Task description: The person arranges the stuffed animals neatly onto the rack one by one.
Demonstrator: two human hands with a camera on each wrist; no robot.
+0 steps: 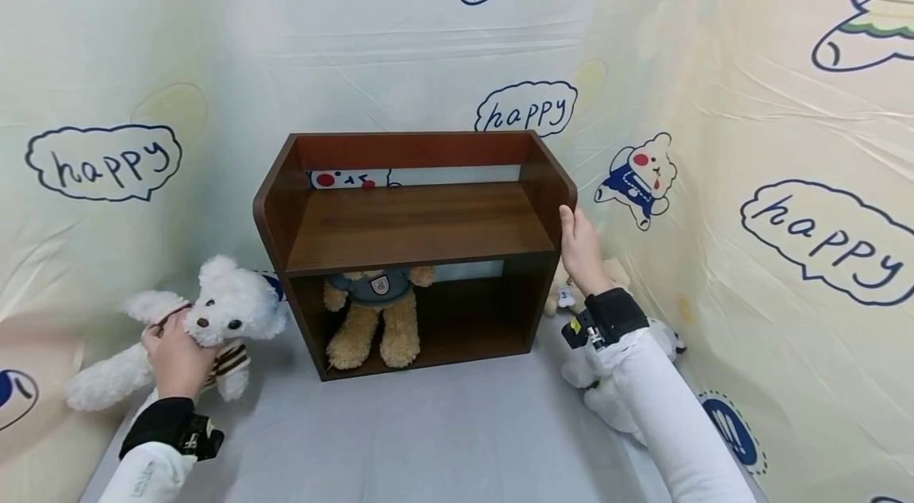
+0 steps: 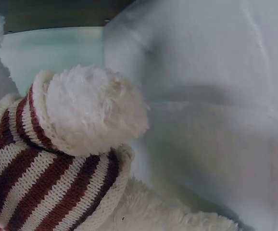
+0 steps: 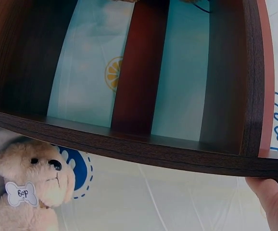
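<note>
At the left, my left hand (image 1: 178,356) grips a white plush bear (image 1: 239,305) below its head. The bear's brown-and-cream striped knit top (image 2: 57,178) fills much of the left wrist view. My right hand (image 1: 587,253) lies against the outer right side of a dark brown wooden shelf (image 1: 421,225), by its front edge. In the right wrist view, part of that hand shows beside the panel. Inside the shelf's lower compartment sits a tan teddy bear (image 1: 400,328) in a blue-grey top (image 1: 374,289), its head hidden by the upper board.
Beyond the shelf's right side is a beige plush dog (image 3: 33,178) with a bone-shaped tag. A white plush toy (image 1: 607,392) lies partly behind my right forearm. Grey cloth (image 1: 428,439) covers the surface, and printed cloth walls (image 1: 400,51) stand behind and at both sides.
</note>
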